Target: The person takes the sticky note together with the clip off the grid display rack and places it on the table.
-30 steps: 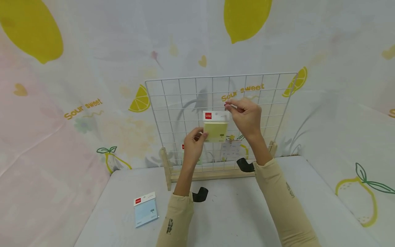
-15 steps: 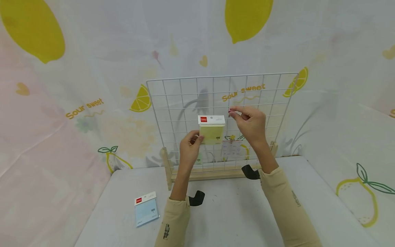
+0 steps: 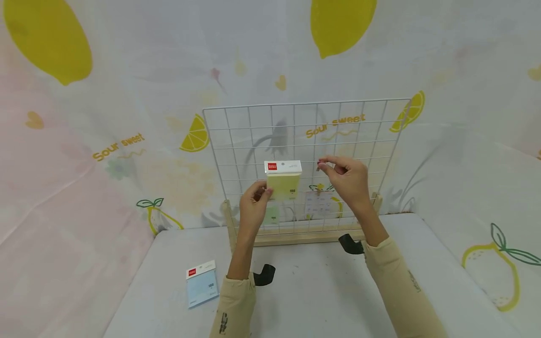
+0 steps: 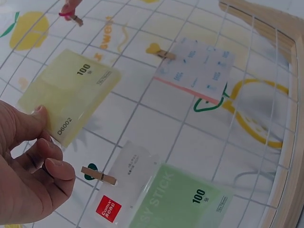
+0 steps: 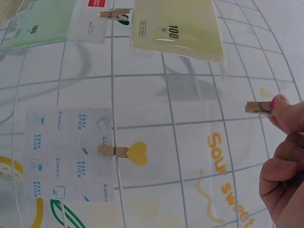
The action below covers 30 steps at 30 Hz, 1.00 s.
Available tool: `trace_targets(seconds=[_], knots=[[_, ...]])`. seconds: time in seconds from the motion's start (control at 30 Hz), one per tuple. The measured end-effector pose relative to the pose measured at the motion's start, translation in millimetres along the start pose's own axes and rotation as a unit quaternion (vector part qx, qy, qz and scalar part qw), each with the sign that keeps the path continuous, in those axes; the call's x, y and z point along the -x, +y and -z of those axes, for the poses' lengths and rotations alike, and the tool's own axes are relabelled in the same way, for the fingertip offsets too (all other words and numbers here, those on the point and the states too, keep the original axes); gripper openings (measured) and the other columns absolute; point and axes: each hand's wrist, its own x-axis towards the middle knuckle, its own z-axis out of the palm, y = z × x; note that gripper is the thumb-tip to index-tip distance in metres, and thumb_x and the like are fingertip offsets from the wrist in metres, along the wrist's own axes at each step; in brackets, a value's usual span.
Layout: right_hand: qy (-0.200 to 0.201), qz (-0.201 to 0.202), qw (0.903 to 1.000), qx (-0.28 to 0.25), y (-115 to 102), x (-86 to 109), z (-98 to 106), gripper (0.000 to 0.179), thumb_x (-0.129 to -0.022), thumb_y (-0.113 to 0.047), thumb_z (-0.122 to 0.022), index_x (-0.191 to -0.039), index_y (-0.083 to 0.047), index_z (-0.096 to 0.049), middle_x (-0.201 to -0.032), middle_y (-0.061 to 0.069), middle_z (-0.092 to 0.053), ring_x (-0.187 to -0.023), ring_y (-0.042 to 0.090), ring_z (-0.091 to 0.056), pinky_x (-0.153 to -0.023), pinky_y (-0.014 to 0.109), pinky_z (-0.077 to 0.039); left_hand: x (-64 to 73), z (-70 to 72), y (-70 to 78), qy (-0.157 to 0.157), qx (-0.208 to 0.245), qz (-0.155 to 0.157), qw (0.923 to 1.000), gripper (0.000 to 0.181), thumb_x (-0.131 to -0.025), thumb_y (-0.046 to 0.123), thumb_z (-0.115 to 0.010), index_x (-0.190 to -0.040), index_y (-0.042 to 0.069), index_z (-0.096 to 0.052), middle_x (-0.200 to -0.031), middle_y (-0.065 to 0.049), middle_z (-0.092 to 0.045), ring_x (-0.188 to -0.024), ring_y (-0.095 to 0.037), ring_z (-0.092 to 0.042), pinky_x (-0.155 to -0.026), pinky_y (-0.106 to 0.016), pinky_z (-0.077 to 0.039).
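One clothespin point(image 5: 258, 108), its pink ornament point(image 5: 272, 102) apparently half-hidden.

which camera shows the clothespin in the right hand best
The right wrist view: the wooden clothespin appears largest there, with most of its body clear of the right hand. The left wrist view shows it smaller, near the top edge; the head view shows only a tiny, indistinct bit.

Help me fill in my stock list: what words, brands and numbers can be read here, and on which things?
"D6002": yellow square plastic-wrapped pack
"100": yellow pack; green plastic-wrapped pack; light-blue square pack
"Comix": green pack's red label; white square with blue print
"SY STICK": green pack, partial
"EASY STICK": white square
"Sour sweet": white lemon-printed cloth backdrop
Other print: too small or blurred to read.
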Motion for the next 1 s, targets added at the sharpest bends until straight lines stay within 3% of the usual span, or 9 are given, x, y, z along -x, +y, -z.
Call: trace_targets(seconds=[0.27,0.33,0.43,0.5,0.57,0.67,1.0], knots=[[-0.012,0.006,0.9998,0.016,5.9,6.5,6.8,0.012,-0.083,-0.005,-0.079,-0.094,-0.002,-0.078,-0.051,0.000,-0.039,-0.050,0.002,-0.024,-0.050,0.026,-0.024,5.1,5.9,-4.6,0.005,0.004,-0.017,0.9998,0.016,-0.091,0.006,-0.069,-0.105,-0.002,-0.070,-0.077,-0.016,-0.061,-0.066,-0.016,-0.047,-0.060,-0.022,-0.037],[-0.015,0.002,0.9996,0.024,8.0,8.7,9.1,0.011,-0.084,-0.006,-0.079,-0.094,-0.002,-0.078,-0.052,-0.001,-0.040,-0.050,0.005,-0.025,-0.050,0.026,-0.025,9.0,8.8,4.5,0.008,0.003,-0.022,0.9997,0.016,-0.091,0.003,-0.069,-0.105,-0.005,-0.069,-0.078,-0.020,-0.060,-0.067,-0.018,-0.047,-0.060,-0.021,-0.036],[-0.017,-0.004,0.9992,0.036,10.3,12.4,13.0,0.012,-0.084,-0.007,-0.079,-0.095,-0.003,-0.079,-0.053,0.000,-0.040,-0.050,0.008,-0.026,-0.051,0.027,-0.025,10.9,12.4,2.2,0.012,0.005,-0.026,0.9996,0.016,-0.091,0.002,-0.069,-0.104,-0.006,-0.068,-0.080,-0.021,-0.060,-0.068,-0.019,-0.047,-0.060,-0.021,-0.036],[-0.018,-0.007,0.9990,0.040,11.4,15.1,15.4,0.012,-0.084,-0.007,-0.079,-0.095,-0.004,-0.079,-0.054,-0.001,-0.039,-0.051,0.008,-0.026,-0.051,0.027,-0.025,12.1,15.4,0.6,0.012,0.001,-0.020,0.9997,0.015,-0.091,0.003,-0.069,-0.104,-0.004,-0.069,-0.081,-0.020,-0.061,-0.068,-0.019,-0.048,-0.061,-0.021,-0.037],[-0.020,-0.004,0.9989,0.042,12.7,17.7,17.2,0.012,-0.083,-0.007,-0.080,-0.095,-0.004,-0.079,-0.054,-0.001,-0.038,-0.051,0.007,-0.025,-0.051,0.026,-0.025,11.5,18.1,-10.5,0.016,0.000,-0.016,0.9997,0.015,-0.091,0.007,-0.070,-0.104,-0.001,-0.070,-0.081,-0.016,-0.062,-0.069,-0.017,-0.049,-0.061,-0.021,-0.038],[-0.020,0.002,0.9989,0.042,15.9,21.8,18.7,0.012,-0.082,-0.005,-0.080,-0.093,-0.004,-0.079,-0.054,-0.002,-0.037,-0.051,0.006,-0.026,-0.050,0.026,-0.024,13.9,23.0,-12.0,0.021,-0.005,-0.009,0.9997,0.016,-0.092,0.008,-0.070,-0.105,0.000,-0.070,-0.083,-0.014,-0.063,-0.071,-0.017,-0.049,-0.062,-0.022,-0.039],[-0.019,-0.012,0.9990,0.039,20.9,35.4,25.7,0.011,-0.082,-0.007,-0.080,-0.094,-0.008,-0.080,-0.054,-0.002,-0.040,-0.051,0.006,-0.029,-0.049,0.025,-0.024,19.0,36.4,-17.1,0.039,-0.023,-0.001,0.9990,0.017,-0.092,0.005,-0.069,-0.106,-0.004,-0.069,-0.085,-0.021,-0.063,-0.072,-0.019,-0.048,-0.062,-0.021,-0.037]])
